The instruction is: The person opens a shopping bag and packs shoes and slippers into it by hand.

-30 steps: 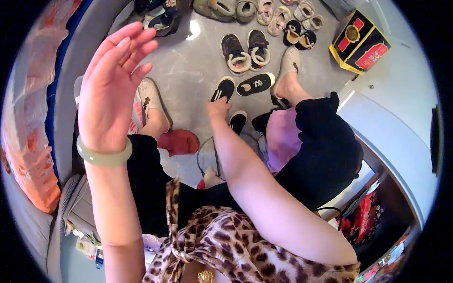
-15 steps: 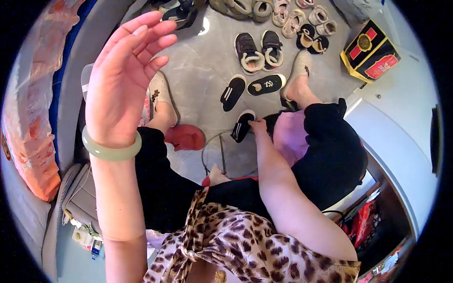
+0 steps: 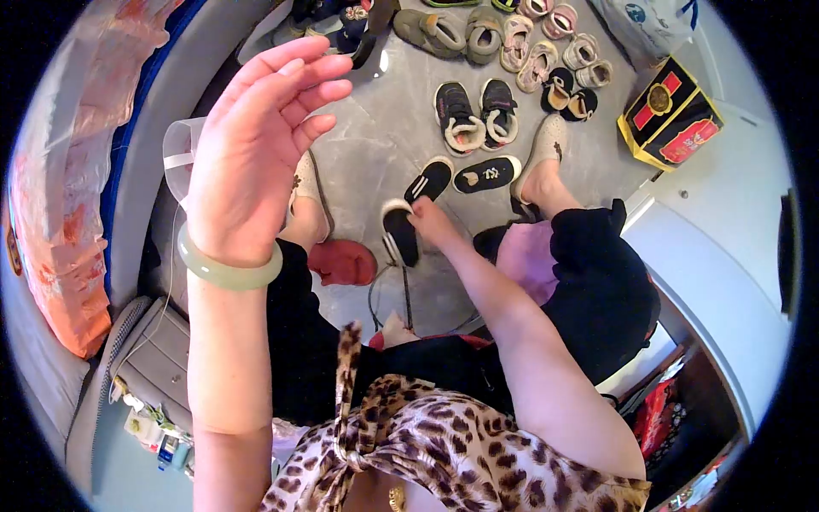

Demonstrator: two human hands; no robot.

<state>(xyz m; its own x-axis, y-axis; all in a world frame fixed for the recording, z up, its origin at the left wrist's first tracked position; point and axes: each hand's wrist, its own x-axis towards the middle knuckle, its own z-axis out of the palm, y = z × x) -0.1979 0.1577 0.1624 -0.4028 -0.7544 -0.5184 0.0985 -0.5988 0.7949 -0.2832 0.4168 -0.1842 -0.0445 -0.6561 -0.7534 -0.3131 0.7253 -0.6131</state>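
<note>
In the head view my left hand (image 3: 256, 171) is raised at the left with its fingers stretched out and nothing in it. A pale green bangle (image 3: 229, 266) circles that wrist. Low between my legs, my right hand (image 3: 431, 220) pinches the edge of a small black shoe (image 3: 399, 235) with a white rim. Just beyond it lies a black shoe with white stripes (image 3: 429, 178). Beside that rests another black shoe with white markings (image 3: 487, 174). A pair of dark fleece-lined shoes (image 3: 459, 118) stands farther off.
Several more shoes (image 3: 516, 43) line the far floor. A black, red and gold box (image 3: 670, 115) stands at the right by a white cabinet (image 3: 712, 243). Near my left foot is a red slipper (image 3: 343, 262). A pink cloth (image 3: 525, 263) lies by my right leg.
My right hand has carried the small black shoe leftward, turning it. The view has shifted slightly, and my left hand stays raised and spread.
</note>
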